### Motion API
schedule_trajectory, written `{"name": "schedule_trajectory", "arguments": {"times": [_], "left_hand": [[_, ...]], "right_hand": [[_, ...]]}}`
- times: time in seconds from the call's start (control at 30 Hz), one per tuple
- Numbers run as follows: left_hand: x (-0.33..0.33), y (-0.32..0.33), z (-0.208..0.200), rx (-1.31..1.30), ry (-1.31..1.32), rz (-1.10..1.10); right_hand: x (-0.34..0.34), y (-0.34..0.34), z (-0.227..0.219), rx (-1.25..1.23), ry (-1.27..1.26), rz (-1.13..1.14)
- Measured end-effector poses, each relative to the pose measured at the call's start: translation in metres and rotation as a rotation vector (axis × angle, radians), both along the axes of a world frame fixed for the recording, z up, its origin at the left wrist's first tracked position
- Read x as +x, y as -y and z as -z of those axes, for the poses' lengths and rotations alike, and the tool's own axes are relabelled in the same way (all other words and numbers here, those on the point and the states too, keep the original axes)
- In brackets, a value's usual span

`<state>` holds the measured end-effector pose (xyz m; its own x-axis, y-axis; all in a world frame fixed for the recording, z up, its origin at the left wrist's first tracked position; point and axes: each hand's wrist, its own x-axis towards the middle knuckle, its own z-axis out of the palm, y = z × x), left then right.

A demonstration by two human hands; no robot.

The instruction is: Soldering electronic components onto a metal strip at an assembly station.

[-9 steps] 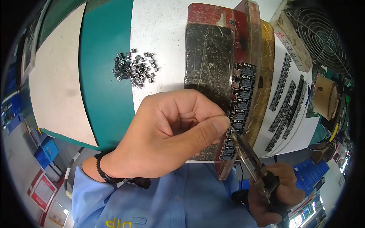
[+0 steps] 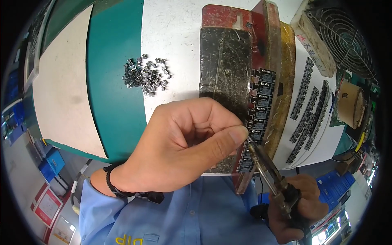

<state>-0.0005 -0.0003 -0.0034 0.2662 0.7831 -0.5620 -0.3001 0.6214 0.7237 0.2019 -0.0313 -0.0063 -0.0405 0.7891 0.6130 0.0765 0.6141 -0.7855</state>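
We list: hands, two, the left hand [image 2: 179,147] near centre, the right hand [image 2: 312,206] at four o'clock; soldering iron [image 2: 277,196], one, four o'clock; mounted board strip [image 2: 261,102], one, towards two; loose board strips [image 2: 302,87], at least three, three o'clock; small components [image 2: 145,75], dozens, overlapping beyond exact count, between ten and eleven; caged fan [image 2: 341,38], one, two o'clock.

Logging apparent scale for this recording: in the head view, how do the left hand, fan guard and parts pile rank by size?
1. Left hand, perhaps enlarged by nearness to the camera
2. Fan guard
3. Parts pile
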Motion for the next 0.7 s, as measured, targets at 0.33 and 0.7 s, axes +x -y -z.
{"name": "schedule_trajectory", "arguments": {"times": [0.33, 0.7], "left_hand": [[-0.004, 0.001, -0.005, 0.017, -0.042, 0.037], [-0.012, -0.004, 0.006, 0.023, 0.048, 0.112]], "right_hand": [[0.08, 0.055, -0.045, -1.32, -0.663, -0.048], [0.054, 0.05, -0.02, -0.641, -0.313, 0.005]]}}
